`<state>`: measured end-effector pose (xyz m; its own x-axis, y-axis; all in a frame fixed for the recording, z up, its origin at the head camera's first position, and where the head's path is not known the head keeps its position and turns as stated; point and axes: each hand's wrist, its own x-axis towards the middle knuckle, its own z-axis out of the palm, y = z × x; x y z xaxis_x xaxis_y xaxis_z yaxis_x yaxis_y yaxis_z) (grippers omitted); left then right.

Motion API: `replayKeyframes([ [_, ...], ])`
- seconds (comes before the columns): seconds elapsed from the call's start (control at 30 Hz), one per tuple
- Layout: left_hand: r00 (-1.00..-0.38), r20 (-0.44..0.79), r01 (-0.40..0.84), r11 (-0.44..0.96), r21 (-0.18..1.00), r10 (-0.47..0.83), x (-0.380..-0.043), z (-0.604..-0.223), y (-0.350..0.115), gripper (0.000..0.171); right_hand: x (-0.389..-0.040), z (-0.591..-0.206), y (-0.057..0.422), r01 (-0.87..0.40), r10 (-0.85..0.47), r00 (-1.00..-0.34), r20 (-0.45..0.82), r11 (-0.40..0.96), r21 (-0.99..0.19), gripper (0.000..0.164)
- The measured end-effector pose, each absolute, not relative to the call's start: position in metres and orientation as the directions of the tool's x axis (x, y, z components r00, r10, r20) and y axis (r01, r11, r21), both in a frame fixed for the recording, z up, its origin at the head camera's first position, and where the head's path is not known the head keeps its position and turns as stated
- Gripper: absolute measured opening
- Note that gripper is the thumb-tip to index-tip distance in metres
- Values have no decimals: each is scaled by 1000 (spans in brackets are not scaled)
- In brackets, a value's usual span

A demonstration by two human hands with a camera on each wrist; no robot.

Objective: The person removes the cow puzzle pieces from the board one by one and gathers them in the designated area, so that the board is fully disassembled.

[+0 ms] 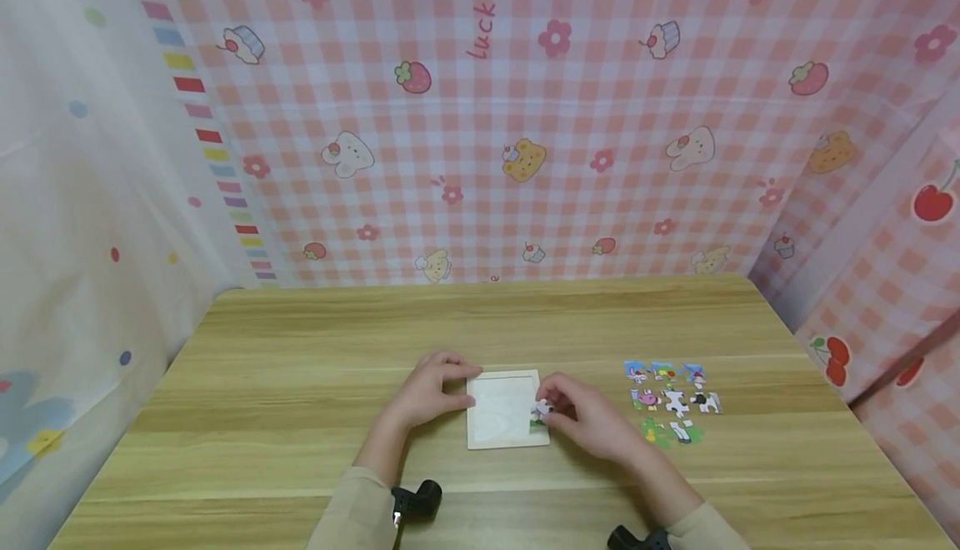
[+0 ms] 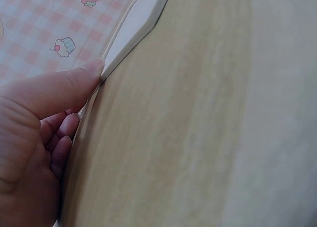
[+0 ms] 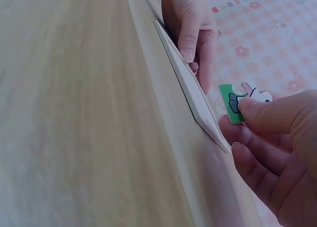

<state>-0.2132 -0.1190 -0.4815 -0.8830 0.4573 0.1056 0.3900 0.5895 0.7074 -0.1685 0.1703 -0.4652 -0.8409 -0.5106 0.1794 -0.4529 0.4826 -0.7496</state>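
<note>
A shallow square puzzle frame [image 1: 506, 444] with a pale bare inside lies on the wooden table. At its left side is my left hand [image 1: 432, 388], the thumb touching the left rim and the forefinger reaching the far left corner. Between thumb and fingers my right hand [image 1: 588, 418] pinches a jigsaw piece [image 3: 233, 103] with a green edge and a white cartoon figure. This piece is above the frame's right side, tilted up in the right wrist view. In the left wrist view, the left thumb rests at the frame's edge [image 2: 141, 36].
Several loose jigsaw pieces [image 1: 676, 402] lie in rough rows to the right of the frame, picture side up. The wooden table [image 1: 300, 342] reaches back to a pink checked curtain [image 1: 465, 117]. More cloth hangs at both sides.
</note>
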Motion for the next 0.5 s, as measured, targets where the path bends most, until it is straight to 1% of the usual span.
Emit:
replayKeyframes([
  [0.27,-881,112,396,586,707,460,-213,-483,-119,42,-167,-466,184,-471,-480,-849,221,498,-728,23],
  [0.5,-879,112,399,586,705,464,-215,-484,-120,42,-164,-467,200,-491,-477,-840,257,471,-733,21],
])
